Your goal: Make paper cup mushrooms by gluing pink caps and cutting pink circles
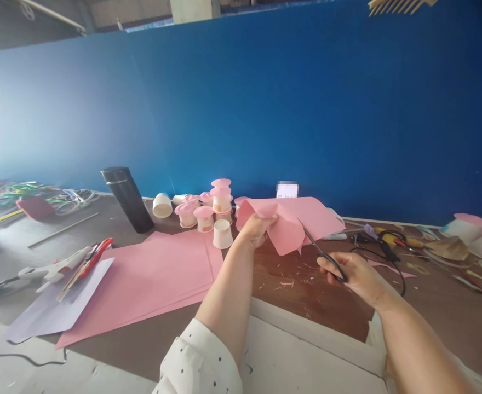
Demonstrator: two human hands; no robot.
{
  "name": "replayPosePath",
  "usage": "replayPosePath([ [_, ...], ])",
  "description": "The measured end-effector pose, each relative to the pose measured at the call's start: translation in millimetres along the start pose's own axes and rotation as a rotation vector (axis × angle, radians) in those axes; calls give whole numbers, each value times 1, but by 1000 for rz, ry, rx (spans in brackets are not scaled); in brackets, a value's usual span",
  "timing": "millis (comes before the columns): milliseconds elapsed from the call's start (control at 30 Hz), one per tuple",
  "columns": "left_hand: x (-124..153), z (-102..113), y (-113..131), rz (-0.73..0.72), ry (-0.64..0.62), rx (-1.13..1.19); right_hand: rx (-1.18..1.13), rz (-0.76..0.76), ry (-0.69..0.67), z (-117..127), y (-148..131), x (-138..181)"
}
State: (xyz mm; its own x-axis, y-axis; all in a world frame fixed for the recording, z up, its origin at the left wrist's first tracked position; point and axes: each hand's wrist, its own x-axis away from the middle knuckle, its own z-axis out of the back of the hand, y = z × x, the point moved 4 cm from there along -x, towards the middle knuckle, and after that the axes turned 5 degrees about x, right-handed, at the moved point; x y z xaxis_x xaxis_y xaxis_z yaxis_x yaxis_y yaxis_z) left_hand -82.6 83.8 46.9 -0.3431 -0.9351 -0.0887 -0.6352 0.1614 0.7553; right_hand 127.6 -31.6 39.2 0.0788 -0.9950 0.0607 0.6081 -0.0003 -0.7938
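Note:
My left hand (256, 229) grips a sheet of pink paper (292, 221) by its left part, holding it up above the brown tabletop. The paper is bent and has a cut, curved lower edge. My right hand (350, 271) is closed around the black handles of a pair of scissors (315, 244). Their blades point up and left and meet the paper's lower right part. Just left of my left hand stands a white paper cup (223, 234). Behind it are several cups topped with pink paper discs (221, 191).
Pink sheets (162, 273) lie at left, under a pale sheet (60, 312) bearing a red cutter (95, 257) and a glue gun (56, 265). A black flask (128, 200) stands behind. Cables (384, 246) and scraps clutter the right. A blue panel (265, 109) closes off the back.

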Motion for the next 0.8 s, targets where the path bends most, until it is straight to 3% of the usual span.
replayPosePath([
  [800,1,-1,1,-3,-38,-42,51,-7,-31,6,-2,5],
])
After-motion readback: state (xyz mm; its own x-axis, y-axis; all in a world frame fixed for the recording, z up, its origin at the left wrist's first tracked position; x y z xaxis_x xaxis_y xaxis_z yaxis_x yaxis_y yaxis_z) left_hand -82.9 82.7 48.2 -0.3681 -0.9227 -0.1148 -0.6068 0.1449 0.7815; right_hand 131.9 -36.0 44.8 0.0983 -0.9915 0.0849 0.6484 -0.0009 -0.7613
